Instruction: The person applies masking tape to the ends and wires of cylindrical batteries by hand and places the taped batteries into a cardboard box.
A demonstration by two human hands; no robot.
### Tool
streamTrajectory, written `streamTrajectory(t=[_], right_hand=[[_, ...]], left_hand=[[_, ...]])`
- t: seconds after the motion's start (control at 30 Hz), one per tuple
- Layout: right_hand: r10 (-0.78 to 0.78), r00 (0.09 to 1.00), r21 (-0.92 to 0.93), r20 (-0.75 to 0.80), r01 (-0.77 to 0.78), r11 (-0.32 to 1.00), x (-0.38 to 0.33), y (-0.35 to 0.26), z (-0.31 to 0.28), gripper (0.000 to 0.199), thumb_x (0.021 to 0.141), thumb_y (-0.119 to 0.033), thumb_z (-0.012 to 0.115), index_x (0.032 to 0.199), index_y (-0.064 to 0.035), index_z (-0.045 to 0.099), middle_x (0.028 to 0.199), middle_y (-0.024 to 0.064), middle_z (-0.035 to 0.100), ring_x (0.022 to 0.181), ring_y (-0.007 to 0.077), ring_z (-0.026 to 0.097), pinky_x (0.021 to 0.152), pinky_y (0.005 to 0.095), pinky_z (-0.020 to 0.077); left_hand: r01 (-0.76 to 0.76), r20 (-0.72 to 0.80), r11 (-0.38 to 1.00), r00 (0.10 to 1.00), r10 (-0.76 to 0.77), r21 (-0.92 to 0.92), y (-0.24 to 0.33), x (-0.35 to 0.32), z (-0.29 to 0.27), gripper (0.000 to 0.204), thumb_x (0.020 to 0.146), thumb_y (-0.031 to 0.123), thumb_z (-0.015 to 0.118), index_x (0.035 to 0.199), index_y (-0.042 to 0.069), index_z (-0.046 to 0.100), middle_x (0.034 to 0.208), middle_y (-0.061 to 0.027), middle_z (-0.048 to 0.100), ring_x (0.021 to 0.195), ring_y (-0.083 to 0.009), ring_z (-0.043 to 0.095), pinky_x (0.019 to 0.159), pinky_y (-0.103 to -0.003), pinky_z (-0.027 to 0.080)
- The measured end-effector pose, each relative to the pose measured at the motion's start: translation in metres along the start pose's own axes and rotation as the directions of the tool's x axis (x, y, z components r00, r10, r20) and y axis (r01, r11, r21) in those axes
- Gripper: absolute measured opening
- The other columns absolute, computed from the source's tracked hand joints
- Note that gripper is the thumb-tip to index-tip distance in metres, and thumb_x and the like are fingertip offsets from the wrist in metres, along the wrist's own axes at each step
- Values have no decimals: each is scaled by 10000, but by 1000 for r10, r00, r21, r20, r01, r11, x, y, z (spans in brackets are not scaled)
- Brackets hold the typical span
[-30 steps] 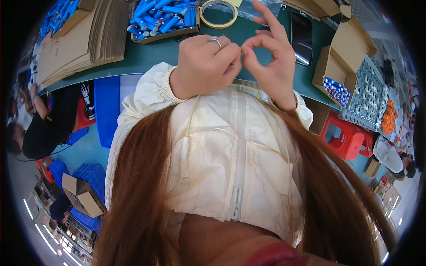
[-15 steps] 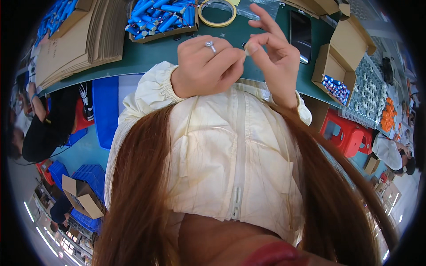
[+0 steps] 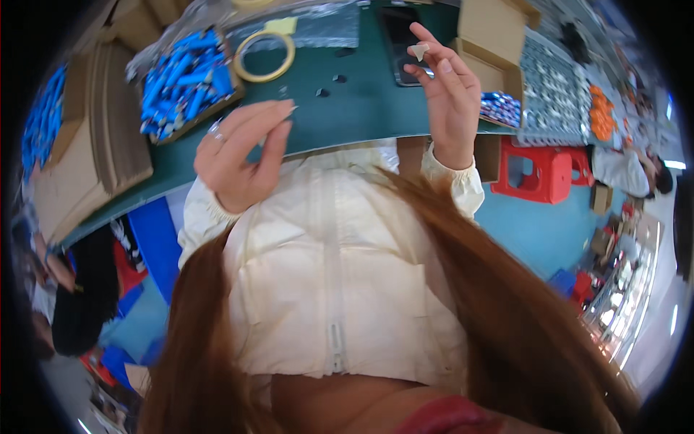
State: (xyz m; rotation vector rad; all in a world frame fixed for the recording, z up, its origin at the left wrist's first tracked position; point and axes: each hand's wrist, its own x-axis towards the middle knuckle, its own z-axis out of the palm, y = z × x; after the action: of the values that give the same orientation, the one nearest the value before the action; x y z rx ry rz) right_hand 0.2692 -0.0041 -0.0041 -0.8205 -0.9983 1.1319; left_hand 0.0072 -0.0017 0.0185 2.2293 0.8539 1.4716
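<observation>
Now parted from the narrowed left hand (image 3: 242, 153), contents unclear, the loosely curled right hand (image 3: 451, 101) alone holds a pale scrap (image 3: 419, 51).

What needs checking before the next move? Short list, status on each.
1. Hands apart: ok. Left hand and right hand do not touch.
2. Right grip secure: cannot tell. A small off-white scrap is at the fingertips, either pinched or just stuck on.
3. Left hand free: cannot tell. Something thin and pale shows at its fingertips, maybe only a nail.
4. Tape roll untouched: ok. The tape roll lies flat, away from both hands.
5. Table bare between hands: not ok. Small black pieces lie on the table.
6. Phone clear of right hand: cannot tell. Fingers overlap the phone in view; height unclear.
</observation>
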Motion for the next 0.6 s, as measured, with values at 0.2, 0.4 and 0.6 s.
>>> streamTrajectory(t=[0.2,0.4,0.6], right_hand=[[-347,902,-536,-256,166,828,-15,-26,-68,327,840,-47,551,1154,37,526,1259,168,489,977,163,553,815,266,457],[-395,895,-907,-208,-25,421,-32,-42,-113,506,778,11,595,1264,-53,469,1182,116,556,1005,169,546,835,283,443],[-271,961,-986,-52,-5,169,-27,-41,-119,665,709,34,620,1322,-115,409,1151,85,583,987,232,557,864,313,419]], left_hand=[[172,-6,966,984,-177,-192,-8,-12,5,304,694,-69,650,991,-42,588,1007,-197,628,821,-255,636,757,-309,493],[169,56,947,985,-160,-273,-23,-23,12,538,708,-15,692,1188,21,454,1275,-257,447,1194,-367,442,995,-410,336],[67,99,966,994,-43,-248,-22,-15,11,564,763,54,677,1249,129,401,1438,-234,184,1309,-388,252,1038,-474,260]])
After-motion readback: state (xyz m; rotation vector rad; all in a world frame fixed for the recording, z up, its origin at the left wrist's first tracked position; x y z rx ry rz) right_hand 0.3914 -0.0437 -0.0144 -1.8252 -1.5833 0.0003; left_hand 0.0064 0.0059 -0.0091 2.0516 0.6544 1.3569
